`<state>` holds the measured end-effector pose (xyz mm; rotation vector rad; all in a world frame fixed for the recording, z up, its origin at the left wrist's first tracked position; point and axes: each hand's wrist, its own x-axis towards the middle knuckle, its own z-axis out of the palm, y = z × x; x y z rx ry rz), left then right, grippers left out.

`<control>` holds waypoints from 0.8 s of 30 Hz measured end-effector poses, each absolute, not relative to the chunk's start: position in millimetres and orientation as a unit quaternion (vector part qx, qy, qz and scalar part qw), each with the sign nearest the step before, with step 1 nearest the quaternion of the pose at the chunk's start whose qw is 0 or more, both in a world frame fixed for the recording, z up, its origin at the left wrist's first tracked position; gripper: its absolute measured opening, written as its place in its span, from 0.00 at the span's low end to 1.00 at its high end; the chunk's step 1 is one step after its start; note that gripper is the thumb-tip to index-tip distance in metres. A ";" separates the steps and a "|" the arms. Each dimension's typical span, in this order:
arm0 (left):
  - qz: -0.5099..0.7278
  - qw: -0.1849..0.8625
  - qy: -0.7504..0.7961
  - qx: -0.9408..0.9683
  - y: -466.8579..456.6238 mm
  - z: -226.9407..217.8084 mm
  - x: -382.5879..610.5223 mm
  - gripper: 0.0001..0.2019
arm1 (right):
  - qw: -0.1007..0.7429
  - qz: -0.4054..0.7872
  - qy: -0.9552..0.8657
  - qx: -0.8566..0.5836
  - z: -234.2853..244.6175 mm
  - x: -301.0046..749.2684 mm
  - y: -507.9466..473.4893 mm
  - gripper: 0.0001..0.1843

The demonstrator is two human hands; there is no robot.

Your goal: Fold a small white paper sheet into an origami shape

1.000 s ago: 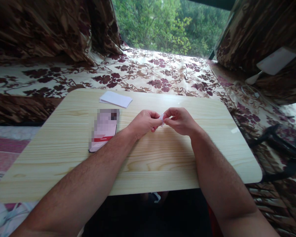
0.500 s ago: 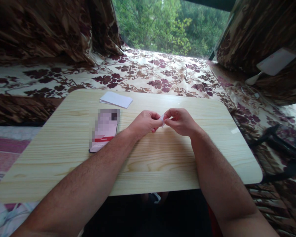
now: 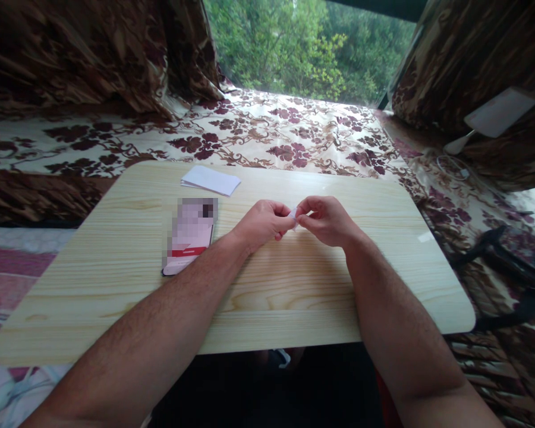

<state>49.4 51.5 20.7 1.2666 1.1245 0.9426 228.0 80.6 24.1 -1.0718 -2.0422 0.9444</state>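
Between my two hands, over the middle of the table, is a small white piece of what looks like paper. My left hand pinches it from the left between thumb and fingers. From the right, the thumb and forefinger of my right hand close on the same piece. Most of it is hidden by my fingertips, so its shape cannot be made out. Left of my left hand lies a phone, partly blurred out. Behind the phone rests a small stack of white paper.
Beyond the table spreads a floral cloth below a window, with patterned curtains on both sides. A white lamp-like object with a cable stands at the back right. A black bag lies right of the table.
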 end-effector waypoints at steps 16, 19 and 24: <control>0.398 0.571 0.478 0.536 54.4 15.6 48.6 0.09 | 0.333 0.309 -0.793 -0.406 21.9 225.1 79.5 0.05; 0.394 0.569 0.485 0.535 54.4 15.5 48.9 0.09 | 0.334 0.298 -0.799 -0.402 22.1 225.3 79.3 0.06; 0.392 0.559 0.496 0.536 53.4 15.4 49.5 0.07 | 0.333 0.307 -0.798 -0.398 21.7 225.9 79.2 0.05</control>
